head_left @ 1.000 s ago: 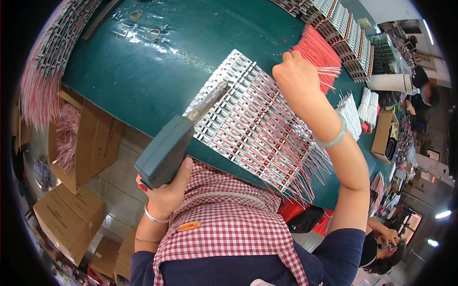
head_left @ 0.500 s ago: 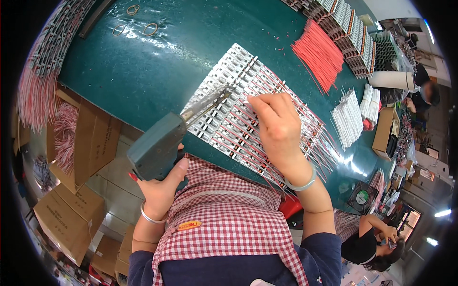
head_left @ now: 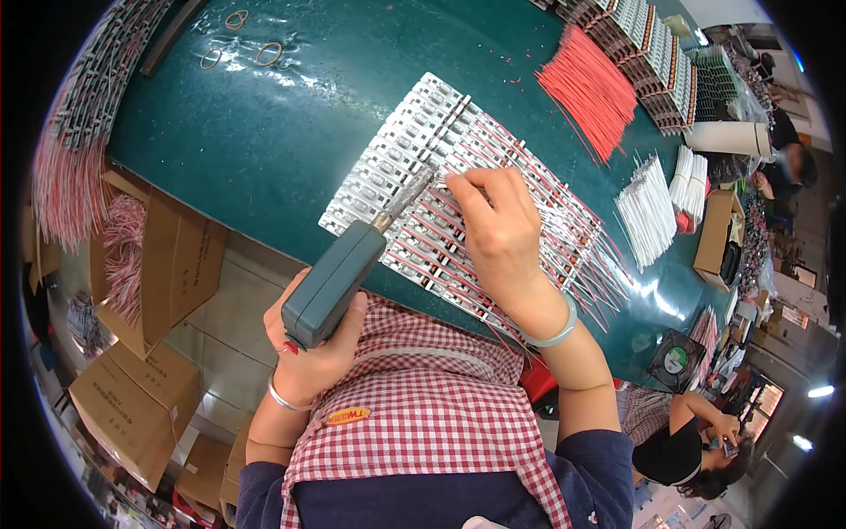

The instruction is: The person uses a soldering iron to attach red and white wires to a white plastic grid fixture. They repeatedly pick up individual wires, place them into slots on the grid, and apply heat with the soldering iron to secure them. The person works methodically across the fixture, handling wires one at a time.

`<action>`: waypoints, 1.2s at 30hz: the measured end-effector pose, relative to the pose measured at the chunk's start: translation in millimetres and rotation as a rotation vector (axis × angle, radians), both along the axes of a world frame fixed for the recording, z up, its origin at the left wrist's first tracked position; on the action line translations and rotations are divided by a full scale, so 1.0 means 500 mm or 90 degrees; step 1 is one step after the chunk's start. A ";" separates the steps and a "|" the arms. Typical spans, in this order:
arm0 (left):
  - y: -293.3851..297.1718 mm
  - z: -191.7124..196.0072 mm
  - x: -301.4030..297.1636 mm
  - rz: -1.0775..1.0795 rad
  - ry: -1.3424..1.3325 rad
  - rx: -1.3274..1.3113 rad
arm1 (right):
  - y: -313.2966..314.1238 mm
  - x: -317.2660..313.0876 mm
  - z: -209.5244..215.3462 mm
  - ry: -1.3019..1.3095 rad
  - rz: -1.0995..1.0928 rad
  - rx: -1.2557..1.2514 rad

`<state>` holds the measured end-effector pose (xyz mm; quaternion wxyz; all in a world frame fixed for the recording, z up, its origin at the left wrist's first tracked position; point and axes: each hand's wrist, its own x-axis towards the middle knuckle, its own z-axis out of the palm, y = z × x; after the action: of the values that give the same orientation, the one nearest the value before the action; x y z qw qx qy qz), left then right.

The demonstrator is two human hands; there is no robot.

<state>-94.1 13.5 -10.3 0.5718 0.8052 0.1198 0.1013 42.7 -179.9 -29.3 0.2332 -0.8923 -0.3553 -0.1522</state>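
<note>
My left hand (head_left: 315,357) is wrapped round the handle of a dark green soldering gun (head_left: 330,280). Its long metal tip (head_left: 407,197) reaches up and right over a panel of small white circuit boards (head_left: 379,167) lying in rows on the table. Close to the end of that tip, my right hand (head_left: 502,225) has thumb and forefinger pinched on a thin wire, mostly hidden by the fingers. Red and white wires (head_left: 564,207) lie across the right part of the panel and stick out past its edge. The boards on the left part show no wires.
Bundles of red wires (head_left: 589,93) and white wires (head_left: 643,212) lie to the right. Stacked board panels (head_left: 656,75) stand at the far right. Wired boards (head_left: 75,167) hang at the left edge above cardboard boxes (head_left: 181,264). Rubber bands (head_left: 270,55) lie far left. A co-worker (head_left: 674,441) sits at right.
The soldering gun has moved right and turned steeper, its tip now close to my right fingertips. My right hand has shifted slightly left, still pinched.
</note>
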 end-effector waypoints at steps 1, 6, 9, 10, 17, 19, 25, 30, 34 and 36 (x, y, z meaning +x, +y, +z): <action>0.001 -0.001 0.000 -0.004 0.000 0.000 | 0.001 0.001 0.000 0.001 0.002 0.000; -0.004 0.003 0.003 -0.006 0.018 -0.013 | 0.004 0.003 -0.001 -0.019 0.009 -0.005; -0.004 0.001 0.002 -0.017 0.001 0.033 | 0.005 0.006 -0.001 -0.038 0.017 -0.009; -0.005 0.002 0.003 -0.021 -0.004 0.044 | 0.005 0.006 -0.002 -0.044 0.020 -0.011; -0.003 0.000 0.000 -0.025 -0.028 0.094 | 0.010 0.007 0.001 -0.057 0.026 -0.026; 0.001 -0.002 -0.006 -0.020 -0.040 0.084 | 0.009 0.006 0.000 -0.053 0.024 -0.028; 0.004 0.009 -0.011 -0.019 -0.041 0.106 | 0.006 0.008 -0.004 -0.059 0.023 -0.024; 0.004 0.003 -0.017 -0.013 -0.043 0.098 | 0.003 0.002 0.003 -0.060 0.027 -0.002; 0.005 0.002 -0.022 -0.016 -0.035 0.102 | 0.004 -0.015 0.000 -0.027 0.038 0.019; 0.006 0.003 -0.023 -0.022 -0.030 0.105 | 0.005 -0.017 -0.001 -0.014 0.038 0.017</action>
<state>-105.3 16.5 -8.7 0.5082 0.8488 0.0834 0.1198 34.0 -177.6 -30.0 0.2458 -0.8762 -0.3825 -0.1597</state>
